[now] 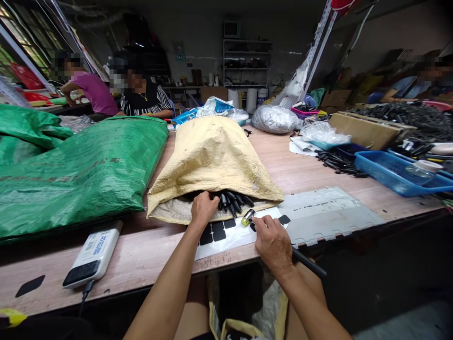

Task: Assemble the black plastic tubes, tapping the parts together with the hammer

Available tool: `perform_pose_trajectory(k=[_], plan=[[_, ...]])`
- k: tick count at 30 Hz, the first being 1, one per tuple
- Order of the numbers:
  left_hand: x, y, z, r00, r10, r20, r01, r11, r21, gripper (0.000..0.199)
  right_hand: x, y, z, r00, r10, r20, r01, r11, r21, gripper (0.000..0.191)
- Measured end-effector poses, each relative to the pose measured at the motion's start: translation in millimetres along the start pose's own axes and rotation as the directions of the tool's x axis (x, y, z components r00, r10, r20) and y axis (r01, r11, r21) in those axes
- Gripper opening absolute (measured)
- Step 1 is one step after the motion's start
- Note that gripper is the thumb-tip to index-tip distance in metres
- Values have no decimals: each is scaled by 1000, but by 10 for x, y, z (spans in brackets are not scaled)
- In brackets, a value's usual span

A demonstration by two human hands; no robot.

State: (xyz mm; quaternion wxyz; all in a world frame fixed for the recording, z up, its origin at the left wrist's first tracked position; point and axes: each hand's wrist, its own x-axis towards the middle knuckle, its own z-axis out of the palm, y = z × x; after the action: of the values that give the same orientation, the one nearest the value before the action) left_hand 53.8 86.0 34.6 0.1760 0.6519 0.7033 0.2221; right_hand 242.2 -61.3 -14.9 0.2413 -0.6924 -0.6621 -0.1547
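Observation:
My left hand [205, 208] reaches into the mouth of a yellow woven sack [215, 156]. Its fingers curl at a heap of black tube-shaped parts [233, 200], and whatever they grip is hidden. A black-handled tool [308, 262] is held in my right hand [273, 240]; the handle sticks out behind the palm. Ahead of the right fingertips is a short metal and yellow-green cylinder [248, 217]; whether it joins the tool I cannot tell. Beneath the hands lies a white sheet with black rounded squares [218, 234].
A full green sack [78, 174] lies left, with a white power bank [94, 255] before it. To the right are a grey plate [329, 212], a blue tray [385, 177] and piled black parts [339, 163]. An open bag [283, 302] hangs below the table edge. Several people sit farther back.

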Motion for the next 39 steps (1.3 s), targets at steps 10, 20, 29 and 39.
perform_pose_trajectory(k=[10, 20, 29, 39], plan=[[-693, -347, -161, 953, 291, 87, -278, 951, -134, 13, 10, 7, -15, 1000, 1, 15, -1, 1000, -4, 23], [-798, -333, 69, 836, 539, 97, -520, 837, -169, 11, 17, 7, -35, 1000, -15, 12, 15, 1000, 9, 24], [-821, -357, 80, 834, 546, 77, -522, 827, -209, 18, 58, 49, -134, 999, 40, -15, -31, 923, 383, 29], [-809, -390, 100, 828, 555, 85, -530, 822, -209, 14, 1, -237, -290, 999, -36, 35, 8, 803, 596, 28]])
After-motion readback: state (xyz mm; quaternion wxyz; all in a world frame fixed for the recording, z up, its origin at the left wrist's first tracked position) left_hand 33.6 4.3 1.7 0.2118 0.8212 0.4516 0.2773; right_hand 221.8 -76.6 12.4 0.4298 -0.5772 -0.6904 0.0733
